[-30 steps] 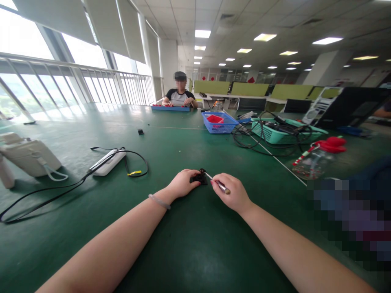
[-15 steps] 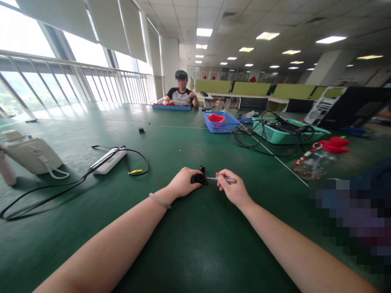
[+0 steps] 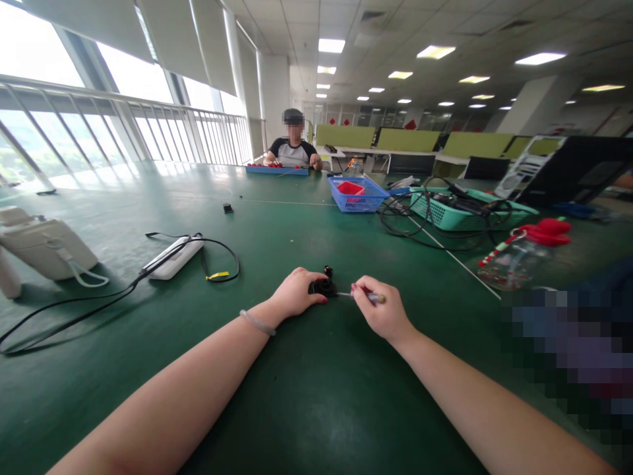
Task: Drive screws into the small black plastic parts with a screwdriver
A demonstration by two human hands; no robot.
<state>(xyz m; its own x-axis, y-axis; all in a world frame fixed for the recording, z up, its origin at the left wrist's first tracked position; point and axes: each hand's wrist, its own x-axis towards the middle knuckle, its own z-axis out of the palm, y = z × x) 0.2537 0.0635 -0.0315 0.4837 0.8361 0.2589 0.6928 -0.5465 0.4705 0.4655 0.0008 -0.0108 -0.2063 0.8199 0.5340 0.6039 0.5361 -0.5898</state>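
My left hand [image 3: 298,292] is closed round a small black part [image 3: 325,287] on the green table, thumb on its near side. A short black piece sticks up at the part's far edge. What exactly the part is, I cannot make out. In my right hand [image 3: 380,307] is a screwdriver [image 3: 378,298], its handle pinched between thumb and fingers. The thin metal shaft points left, and its tip reaches the right side of the black part. My palm and fingers hide some of the handle and some of the part.
On the left lie a white power strip [image 3: 174,258] with a black cord and a beige bag [image 3: 47,247]. Ahead are a small black block [image 3: 227,208], a blue basket [image 3: 357,198] and a green basket [image 3: 440,216] with cables. A red-lidded bottle [image 3: 524,260] stands right. A person sits opposite.
My right hand has turned slightly, and the screwdriver handle sits a little lower and further right. My left hand stays on the black part. The person opposite has lowered a hand.
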